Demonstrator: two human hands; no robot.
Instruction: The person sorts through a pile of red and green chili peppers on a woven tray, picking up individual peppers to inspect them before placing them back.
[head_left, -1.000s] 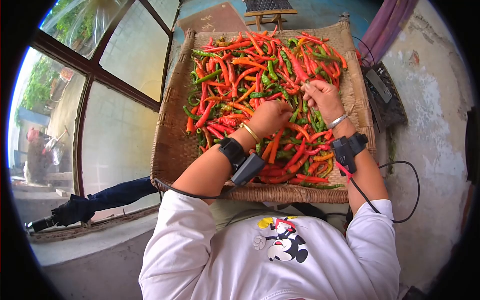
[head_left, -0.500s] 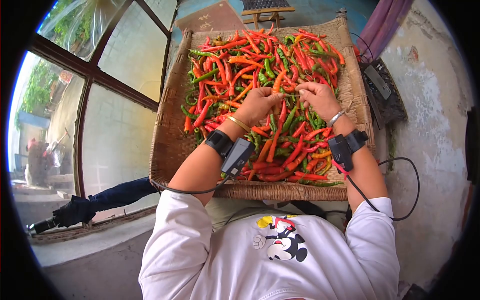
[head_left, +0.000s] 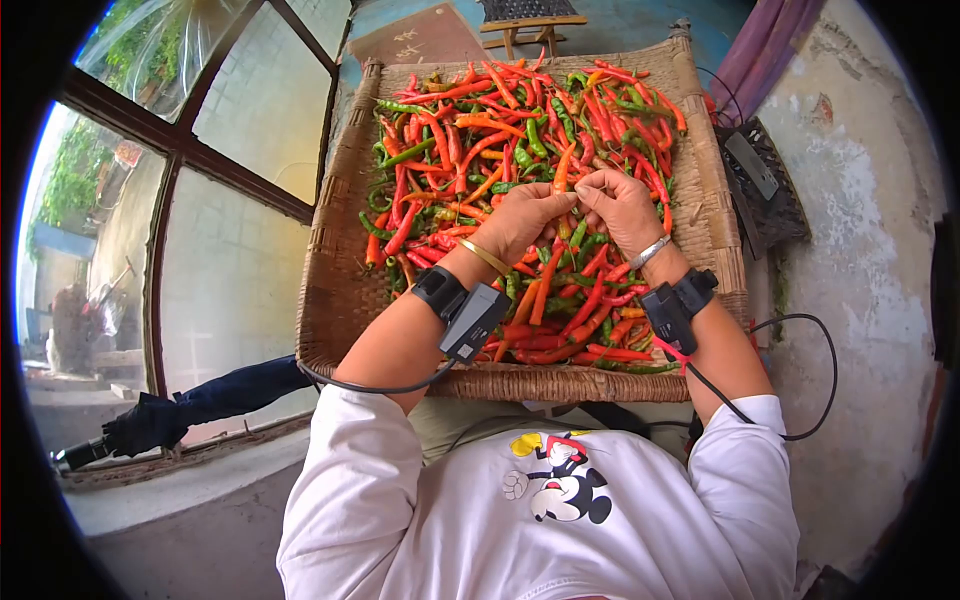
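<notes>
Overhead: two hands meeting on one pepper above a woven tray

I am reading the remote feed from the left. A dark-framed window (head_left: 180,150) lets in daylight, and a folded dark-blue umbrella (head_left: 215,395) lies on the ledge below it. Next comes a shallow woven wicker tray (head_left: 335,300). Its near rim sits over the person's lap, I judge so that the load is within reach of both arms. A loose heap of red, orange and green chilli peppers (head_left: 450,130) covers most of the tray, with bare weave showing at the left side.

The left hand (head_left: 525,215) wears a gold bangle (head_left: 485,257) and a black strapped wrist unit (head_left: 462,312) with a trailing cable. Its fingers are curled, with the tips pinched narrow on a slender orange chilli pepper (head_left: 562,168). The pepper is held just above the middle of the heap.

The right hand (head_left: 622,208) wears a silver bangle (head_left: 648,252) and a second black wrist unit (head_left: 672,308). It meets the left hand fingertip to fingertip, with its fingers closed on the same pepper. The exact grip is too small for me to resolve. In my judgement, holding it with both hands steadies so thin a pepper.

Farther right, a black mesh basket (head_left: 775,205) stands against a rough, patchy plastered wall (head_left: 865,260).
</notes>
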